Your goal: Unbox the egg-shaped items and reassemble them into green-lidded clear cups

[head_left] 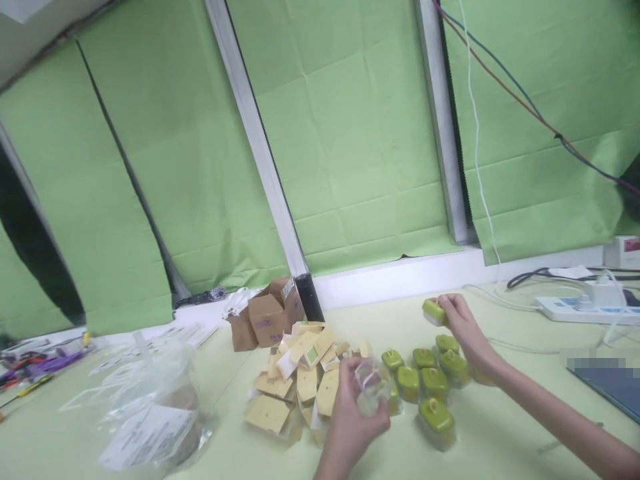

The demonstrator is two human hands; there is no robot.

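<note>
My right hand [463,330] reaches out over the table and pinches a small green-lidded container [434,311] at the far end of a cluster of several green-lidded containers [430,383]. My left hand [357,407] is closer to me, fingers curled round a clear, crinkled plastic wrapper [373,387] with something small inside. It sits between the containers and a heap of flat yellow-tan cards [300,380].
Small brown cardboard boxes [267,319] stand behind the cards. A clear plastic bag with papers [145,413] lies at left, tools [35,367] beyond it. A white power strip [585,308] with cables sits at right, a dark flat object [613,387] near the right edge. Green panels [350,133] back the table.
</note>
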